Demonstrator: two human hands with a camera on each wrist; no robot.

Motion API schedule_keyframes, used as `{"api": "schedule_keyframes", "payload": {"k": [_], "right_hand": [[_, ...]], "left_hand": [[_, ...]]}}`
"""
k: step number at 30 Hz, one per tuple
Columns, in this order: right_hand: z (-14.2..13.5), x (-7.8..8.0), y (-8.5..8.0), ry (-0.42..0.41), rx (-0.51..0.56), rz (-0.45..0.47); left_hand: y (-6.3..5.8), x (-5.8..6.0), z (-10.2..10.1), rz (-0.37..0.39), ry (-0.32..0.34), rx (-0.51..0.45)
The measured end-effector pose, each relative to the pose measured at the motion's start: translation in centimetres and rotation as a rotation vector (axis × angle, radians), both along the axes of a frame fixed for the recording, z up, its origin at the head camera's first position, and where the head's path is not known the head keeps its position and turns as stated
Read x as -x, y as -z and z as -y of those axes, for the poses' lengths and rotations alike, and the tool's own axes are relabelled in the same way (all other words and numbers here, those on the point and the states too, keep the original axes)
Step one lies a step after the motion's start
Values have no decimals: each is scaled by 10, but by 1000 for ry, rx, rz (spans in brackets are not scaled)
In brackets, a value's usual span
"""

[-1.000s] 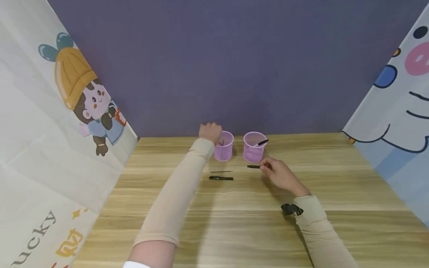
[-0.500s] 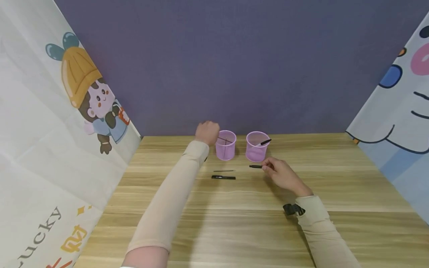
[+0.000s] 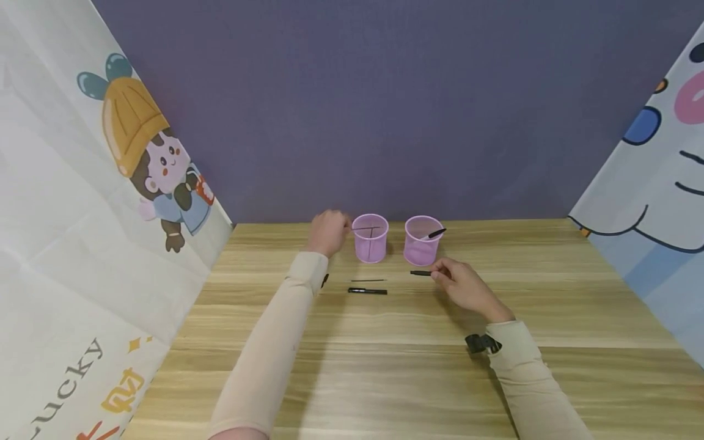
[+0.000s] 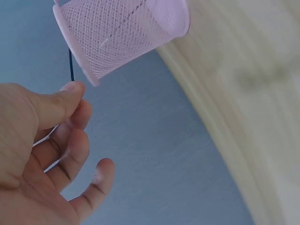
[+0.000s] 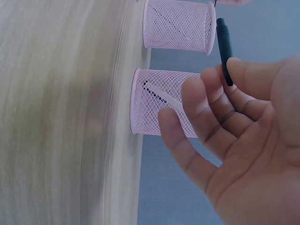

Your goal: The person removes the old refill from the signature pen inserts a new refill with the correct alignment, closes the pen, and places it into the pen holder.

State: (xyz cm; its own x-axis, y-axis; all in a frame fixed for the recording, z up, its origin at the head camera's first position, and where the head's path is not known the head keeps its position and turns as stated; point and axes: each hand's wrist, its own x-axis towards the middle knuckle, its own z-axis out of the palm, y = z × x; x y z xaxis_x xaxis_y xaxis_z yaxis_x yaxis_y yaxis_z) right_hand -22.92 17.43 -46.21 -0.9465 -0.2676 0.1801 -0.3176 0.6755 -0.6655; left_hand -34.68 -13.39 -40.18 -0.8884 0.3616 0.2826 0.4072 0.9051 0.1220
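In the head view my left hand (image 3: 328, 233) is just left of the left pink mesh cup (image 3: 371, 247). It pinches a thin dark pen refill (image 4: 71, 65) between thumb and index finger, the other fingers loosely bent. The refill reaches level across the cup's mouth, while another thin dark stick (image 3: 370, 244) leans inside that cup. My right hand (image 3: 464, 287) pinches a short black pen barrel (image 5: 225, 50) with a stepped end, in front of the right pink cup (image 3: 421, 249). In this cup leans a pen (image 3: 436, 233) with a black end sticking out over the rim.
On the wooden table (image 3: 385, 379), between the hands, lie a thin dark refill (image 3: 368, 280) and a black pen (image 3: 367, 291) parallel to it. A dark blue-grey wall (image 3: 385, 110) rises behind the cups. Printed white curtains (image 3: 49, 183) stand at both sides.
My left hand has drawn left and slightly toward me from the left cup's rim, and the refill in it has swung from slanting to nearly level. The right hand has stayed almost still.
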Motion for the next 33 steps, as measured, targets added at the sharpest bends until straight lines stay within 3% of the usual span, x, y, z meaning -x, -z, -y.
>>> {"api": "schedule_keyframes", "payload": {"k": [10, 15, 23, 33], "right_hand": [[0, 1, 1, 4, -8, -2], [-2, 2, 3, 6, -6, 7], [-3, 2, 1, 10, -3, 2], [-4, 2, 1, 12, -6, -2]], "left_hand": [[30, -22, 9, -36, -32, -186], [42, -30, 11, -39, 24, -291], [55, -43, 11, 140, 115, -489], [68, -50, 10, 258, 159, -511]]}}
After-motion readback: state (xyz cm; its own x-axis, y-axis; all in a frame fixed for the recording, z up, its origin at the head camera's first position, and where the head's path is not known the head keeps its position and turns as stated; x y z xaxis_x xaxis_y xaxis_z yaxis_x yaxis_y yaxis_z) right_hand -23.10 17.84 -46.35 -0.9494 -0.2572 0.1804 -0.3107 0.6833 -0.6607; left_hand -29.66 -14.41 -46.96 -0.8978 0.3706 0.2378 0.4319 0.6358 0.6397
